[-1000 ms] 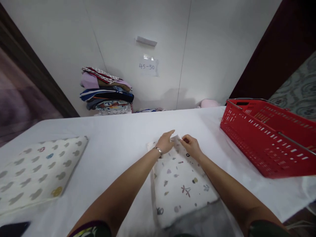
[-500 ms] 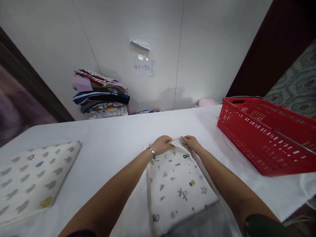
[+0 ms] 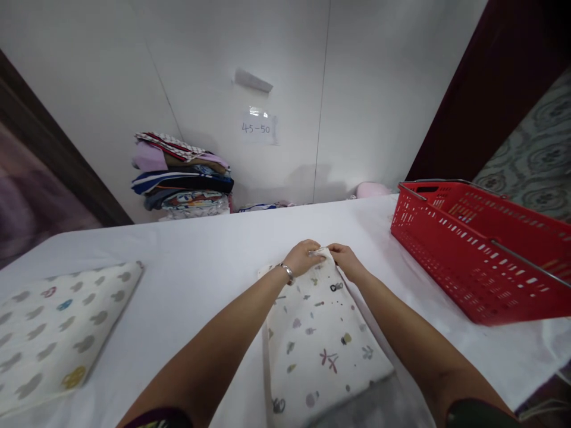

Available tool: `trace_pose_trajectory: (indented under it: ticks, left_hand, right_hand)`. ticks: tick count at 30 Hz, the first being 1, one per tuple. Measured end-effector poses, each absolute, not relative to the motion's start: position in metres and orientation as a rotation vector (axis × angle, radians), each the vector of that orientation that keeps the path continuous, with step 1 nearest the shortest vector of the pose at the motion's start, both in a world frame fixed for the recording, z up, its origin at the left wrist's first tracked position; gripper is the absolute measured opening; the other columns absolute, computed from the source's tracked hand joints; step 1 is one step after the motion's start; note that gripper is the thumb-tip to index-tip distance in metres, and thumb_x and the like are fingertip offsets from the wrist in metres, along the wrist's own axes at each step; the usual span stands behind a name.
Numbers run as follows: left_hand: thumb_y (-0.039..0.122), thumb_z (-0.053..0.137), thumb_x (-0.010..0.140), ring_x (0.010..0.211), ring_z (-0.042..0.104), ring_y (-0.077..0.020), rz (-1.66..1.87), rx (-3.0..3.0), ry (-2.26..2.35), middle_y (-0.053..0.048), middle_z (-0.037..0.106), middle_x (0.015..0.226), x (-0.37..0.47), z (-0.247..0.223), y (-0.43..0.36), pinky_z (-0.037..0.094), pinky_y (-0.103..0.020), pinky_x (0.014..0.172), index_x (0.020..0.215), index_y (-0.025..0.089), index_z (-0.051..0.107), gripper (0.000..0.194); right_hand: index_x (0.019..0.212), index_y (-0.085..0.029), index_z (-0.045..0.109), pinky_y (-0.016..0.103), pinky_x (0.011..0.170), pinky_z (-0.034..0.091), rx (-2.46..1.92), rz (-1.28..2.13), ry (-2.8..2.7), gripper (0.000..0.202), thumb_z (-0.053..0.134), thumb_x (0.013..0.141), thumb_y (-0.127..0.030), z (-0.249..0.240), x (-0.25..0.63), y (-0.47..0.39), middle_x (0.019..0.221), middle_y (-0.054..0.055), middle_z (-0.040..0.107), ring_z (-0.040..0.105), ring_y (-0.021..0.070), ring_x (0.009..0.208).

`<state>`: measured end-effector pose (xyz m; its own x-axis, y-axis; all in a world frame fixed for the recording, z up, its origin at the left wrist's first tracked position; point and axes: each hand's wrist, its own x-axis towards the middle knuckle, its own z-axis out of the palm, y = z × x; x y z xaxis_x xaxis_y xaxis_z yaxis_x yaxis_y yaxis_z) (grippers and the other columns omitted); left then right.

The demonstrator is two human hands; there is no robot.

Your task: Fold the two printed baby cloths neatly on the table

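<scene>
A folded white cloth (image 3: pixel 312 339) printed with small plants and shapes lies in front of me on the table. At its far edge my left hand (image 3: pixel 304 257), with a silver bracelet at the wrist, pinches the fabric. My right hand (image 3: pixel 347 261) grips the far right corner of the same cloth, close beside the left. The fingertips of both hands nearly meet there, and the layers between them are partly hidden. Off to the left lies another folded cloth (image 3: pixel 62 327), white with grey mushroom-like prints.
The table (image 3: pixel 191 285) has a white cover. A red plastic basket (image 3: pixel 450 255) with metal handles stands at the right. Behind the table's far edge, a stack of folded textiles (image 3: pixel 182 172) leans near the wall, below a paper sign (image 3: pixel 260 128) reading 45-50.
My left hand has slid right along the cloth's far edge, closer to my right hand. The far edge is now drawn together between them. The view has tilted slightly upward.
</scene>
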<state>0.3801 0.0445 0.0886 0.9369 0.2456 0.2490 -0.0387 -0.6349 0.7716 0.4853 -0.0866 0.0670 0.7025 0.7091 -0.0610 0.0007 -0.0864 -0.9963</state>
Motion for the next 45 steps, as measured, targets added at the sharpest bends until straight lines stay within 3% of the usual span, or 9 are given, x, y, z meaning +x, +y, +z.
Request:
trace_pose_trajectory:
  ticks: [3,8,16,20,24,27,36,42,45]
  left_hand:
    - [0.030,0.064,0.067,0.095,0.056,-0.0169,0.420,2.136,0.158,-0.004,0.060,0.110,0.385,0.087,0.046,0.042,-0.027,0.084,0.078,0.018,0.066,0.016]
    - [0.039,0.059,0.070,0.072,0.056,-0.0142,0.305,2.068,0.230,0.002,0.063,0.074,0.379,0.088,0.046,0.042,-0.024,0.064,0.079,0.019,0.064,0.023]
    - [0.038,0.061,0.065,0.065,0.050,-0.0119,0.379,2.052,0.292,0.004,0.056,0.067,0.380,0.098,0.041,0.038,-0.023,0.059,0.073,0.017,0.058,0.022]
    - [0.037,0.064,0.064,0.073,0.054,-0.0139,0.398,2.104,0.348,0.002,0.059,0.078,0.385,0.094,0.043,0.042,-0.024,0.064,0.087,0.019,0.056,0.030]
    - [0.032,0.066,0.065,0.094,0.055,-0.0186,0.331,2.235,0.508,-0.005,0.059,0.108,0.378,0.087,0.049,0.043,-0.029,0.080,0.116,0.021,0.048,0.055]
    - [0.034,0.059,0.072,0.092,0.057,-0.0193,0.270,2.341,0.583,-0.007,0.055,0.121,0.357,0.081,0.055,0.043,-0.032,0.084,0.122,0.021,0.047,0.053]
    - [0.050,0.048,0.079,0.104,0.054,-0.0249,0.279,2.414,0.865,-0.009,0.060,0.114,0.288,0.059,0.085,0.041,-0.036,0.089,0.114,0.019,0.055,0.048]
    - [0.047,0.049,0.078,0.094,0.058,-0.0206,0.374,2.181,0.914,-0.006,0.065,0.105,0.283,0.052,0.091,0.044,-0.031,0.081,0.099,0.022,0.061,0.034]
    - [0.045,0.049,0.078,0.094,0.057,-0.0228,0.334,2.281,0.943,-0.006,0.065,0.099,0.285,0.047,0.094,0.043,-0.033,0.080,0.089,0.021,0.063,0.030]
  right_hand:
    - [0.072,-0.016,0.063,0.024,0.050,0.036,-1.435,0.791,-0.531,0.025,0.070,0.055,-0.035,0.076,0.478,-0.089,0.054,-0.004,0.056,0.047,0.0102,0.050]
    - [0.075,-0.017,0.063,0.025,0.052,0.039,-1.287,0.870,-0.453,0.029,0.075,0.054,-0.033,0.081,0.471,-0.091,0.055,-0.003,0.058,0.051,0.0117,0.051]
    - [0.079,-0.018,0.064,0.026,0.059,0.041,-1.257,0.857,-0.555,0.033,0.068,0.066,-0.048,0.091,0.469,-0.096,0.066,0.000,0.063,0.055,0.0131,0.060]
    - [0.087,-0.018,0.064,0.026,0.063,0.043,-1.299,0.842,-0.602,0.035,0.074,0.059,-0.036,0.086,0.473,-0.095,0.076,0.000,0.066,0.057,0.0136,0.066]
    - [0.078,-0.017,0.062,0.027,0.059,0.044,-1.529,0.737,-0.458,0.030,0.073,0.053,-0.030,0.064,0.482,-0.088,0.067,-0.001,0.062,0.056,0.0139,0.060]
    - [0.075,-0.018,0.060,0.026,0.055,0.042,-1.619,0.673,-0.411,0.029,0.072,0.050,-0.025,0.048,0.489,-0.084,0.060,-0.003,0.058,0.053,0.0124,0.055]
    - [0.089,-0.018,0.061,0.027,0.056,0.042,-1.679,0.659,-0.488,0.039,0.072,0.053,-0.031,0.047,0.495,-0.086,0.065,-0.002,0.058,0.055,0.0142,0.059]
    - [0.104,-0.019,0.059,0.027,0.061,0.045,-1.755,0.545,-0.605,0.042,0.061,0.065,-0.036,0.048,0.494,-0.080,0.079,0.001,0.062,0.057,0.0144,0.064]
    - [0.103,-0.017,0.062,0.030,0.064,0.045,-1.962,0.449,-0.716,0.037,0.058,0.068,-0.029,0.040,0.498,-0.076,0.077,0.002,0.063,0.058,0.0158,0.065]
